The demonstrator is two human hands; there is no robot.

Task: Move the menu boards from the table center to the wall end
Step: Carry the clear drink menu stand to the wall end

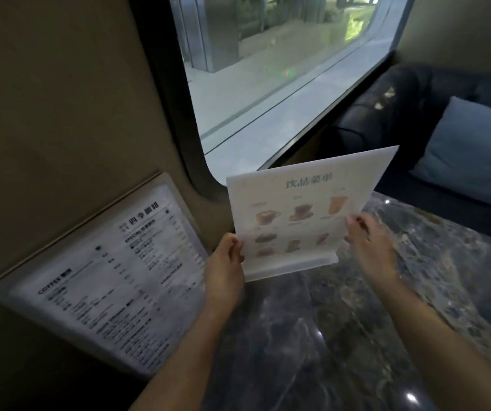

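Note:
A white drinks menu board [300, 203] with pictures of cups stands upright on its clear base on the dark marble table [342, 336], close to the wall under the window. My left hand [228, 262] grips its left edge and my right hand [368, 241] holds its right edge. A second menu board [111, 268], black text on a grey sheet, leans against the beige wall at the table's left end.
The beige wall [60, 114] runs along the left. A large window [268, 84] with a dark frame is behind the boards. A dark sofa [386, 114] with a light blue cushion [469, 152] sits at the right beyond the table.

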